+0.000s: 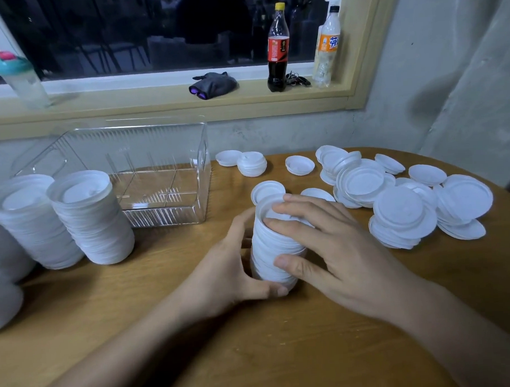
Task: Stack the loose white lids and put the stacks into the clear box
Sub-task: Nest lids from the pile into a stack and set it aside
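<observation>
Stack of thin white plastic lids (269,248) stands on the round wooden bench (269,345) just right of the clear ribbed plastic box (201,166), left hand (222,270) gripping its side, right hand (341,248) clasping its side and top. Light and slippery, it would likely shear apart, so hold it low and capped

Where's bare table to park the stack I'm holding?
Bare wood: the near table between the tall lid stacks and the held stack; the clear box is also empty. Crowded: loose lids beyond the right hand.

Likely a plain home room — wooden table (195,327), bare grey wall (418,69), windowsill (127,102) (soda bottles (277,46), keys (297,79)).
</observation>
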A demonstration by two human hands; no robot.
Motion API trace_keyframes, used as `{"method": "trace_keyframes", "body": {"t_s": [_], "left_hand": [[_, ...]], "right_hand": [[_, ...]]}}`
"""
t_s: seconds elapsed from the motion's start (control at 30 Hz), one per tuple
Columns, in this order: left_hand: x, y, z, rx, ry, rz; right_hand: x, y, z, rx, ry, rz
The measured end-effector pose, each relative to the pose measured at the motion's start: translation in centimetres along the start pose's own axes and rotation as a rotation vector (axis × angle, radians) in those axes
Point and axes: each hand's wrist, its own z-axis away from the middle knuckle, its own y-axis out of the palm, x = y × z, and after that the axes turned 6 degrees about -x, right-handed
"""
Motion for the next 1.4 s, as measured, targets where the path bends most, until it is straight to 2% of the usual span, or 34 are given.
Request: {"method": "trace_keyframes", "body": {"t_s": [0.3, 0.57, 0.93, 1.17, 1.4], "left_hand": [[1.5, 1.0, 1.9, -0.135, -0.071, -0.062], [4.2, -4.2, 7.0, -0.262, -0.158, -0.189], [6.8, -12.1, 15.4, -0.44, -0.252, -0.201], [8.2, -14.8, 18.3, -0.522, -0.275, -0.18], [7.9, -15.3, 20.6, -0.704, -0.345, -0.193]], "right_hand": [[0.9, 0.8, -0.8, 0.025, -0.021, -0.009], [5.1, 4.9, -4.0, 0.053, -0.141, -0.093], [13.4, 11.3, -10.1, 0.054, -0.363, -0.154], [16.9, 14.2, -12.6, 0.031, -0.45, -0.166], [19.0, 16.8, -15.0, -0.014, -0.492, -0.174]]}}
